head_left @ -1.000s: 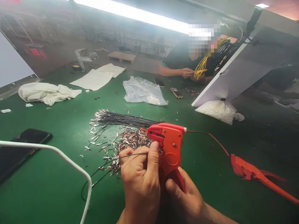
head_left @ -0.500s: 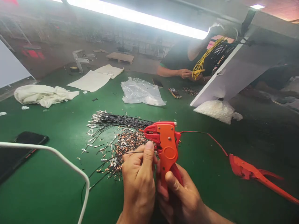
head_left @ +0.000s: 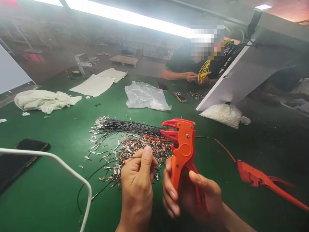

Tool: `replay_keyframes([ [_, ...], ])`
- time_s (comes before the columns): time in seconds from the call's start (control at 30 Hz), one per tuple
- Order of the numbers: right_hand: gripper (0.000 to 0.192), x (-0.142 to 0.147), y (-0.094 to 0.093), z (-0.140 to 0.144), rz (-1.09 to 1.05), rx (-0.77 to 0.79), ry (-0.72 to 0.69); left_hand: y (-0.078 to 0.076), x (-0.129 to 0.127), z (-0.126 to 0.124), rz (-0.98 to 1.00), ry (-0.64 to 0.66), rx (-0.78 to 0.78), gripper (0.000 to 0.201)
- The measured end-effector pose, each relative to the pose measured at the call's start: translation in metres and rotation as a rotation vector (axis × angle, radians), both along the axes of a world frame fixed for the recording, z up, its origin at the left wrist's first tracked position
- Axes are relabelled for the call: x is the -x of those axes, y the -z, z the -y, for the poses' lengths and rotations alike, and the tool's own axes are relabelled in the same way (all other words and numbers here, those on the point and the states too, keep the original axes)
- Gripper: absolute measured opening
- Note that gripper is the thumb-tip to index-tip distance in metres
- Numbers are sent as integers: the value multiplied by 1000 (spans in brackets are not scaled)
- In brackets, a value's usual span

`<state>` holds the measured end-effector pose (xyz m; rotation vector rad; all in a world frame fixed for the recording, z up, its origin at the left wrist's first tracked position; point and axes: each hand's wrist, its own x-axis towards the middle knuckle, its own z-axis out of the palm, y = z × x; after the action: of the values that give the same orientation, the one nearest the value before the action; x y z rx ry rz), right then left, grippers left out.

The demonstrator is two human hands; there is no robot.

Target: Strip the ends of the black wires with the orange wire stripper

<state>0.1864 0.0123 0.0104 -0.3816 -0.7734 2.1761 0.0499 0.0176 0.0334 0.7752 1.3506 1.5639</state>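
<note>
Right hand [head_left: 193, 196] wraps the handles of an orange wire stripper [head_left: 182, 151]; grip closed around them, tool upright, its red jaws parted and facing left, above and a little right of the left hand. Left hand [head_left: 137, 180] sits just left of the stripper, thumb and fingers pinched narrow on a thin black wire [head_left: 96, 169]. The wire trails from that grip down and left across the green tabletop [head_left: 60, 199]; whether its end reaches the jaws cannot be told, the view there is too fine.

Just beyond the left hand's grip: a loose pile of cut copper and metal wire ends [head_left: 135, 149]. Behind that, a bundle of black wires with metal terminals [head_left: 120, 126], lying flat.

Right of the right hand, apart from it: a red hand tool [head_left: 263, 182] flat on the tabletop, a red wire [head_left: 217, 143] running from it toward the stripper.

Far left of both hands: a black phone [head_left: 21, 158], a white tube [head_left: 60, 161] crossing in front of it.

Across the tabletop, another person's hands [head_left: 193, 76] hold yellow wires [head_left: 205, 71]; a clear plastic bag [head_left: 145, 96] lies between.
</note>
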Motion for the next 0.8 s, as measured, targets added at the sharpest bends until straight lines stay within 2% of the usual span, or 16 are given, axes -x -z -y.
replay_keyframes([
  [0.1, 32, -5, -2, -3, -159, 133, -205, -2, 1, 0, -120, 55, -12, 47],
  [0.2, 27, -10, -3, -5, -240, 144, -298, -3, 3, -1, -174, 103, -15, 48],
  [0.3, 28, -15, 0, -7, -146, 109, -343, -1, 5, -1, -196, 145, -20, 48],
  [0.4, 40, -15, 8, -8, -3, 101, -399, 2, 7, 1, -234, 201, -62, 51],
  [0.47, 48, -13, 15, -9, -19, 120, -460, 4, 8, 4, -225, 246, -81, 50],
  [0.63, 52, -7, 23, -12, -21, 141, -503, 8, 6, 8, -122, 338, -9, 43],
  [0.8, 49, -12, 19, -14, -61, 136, -493, 14, 11, 6, -220, 336, 17, 47],
])
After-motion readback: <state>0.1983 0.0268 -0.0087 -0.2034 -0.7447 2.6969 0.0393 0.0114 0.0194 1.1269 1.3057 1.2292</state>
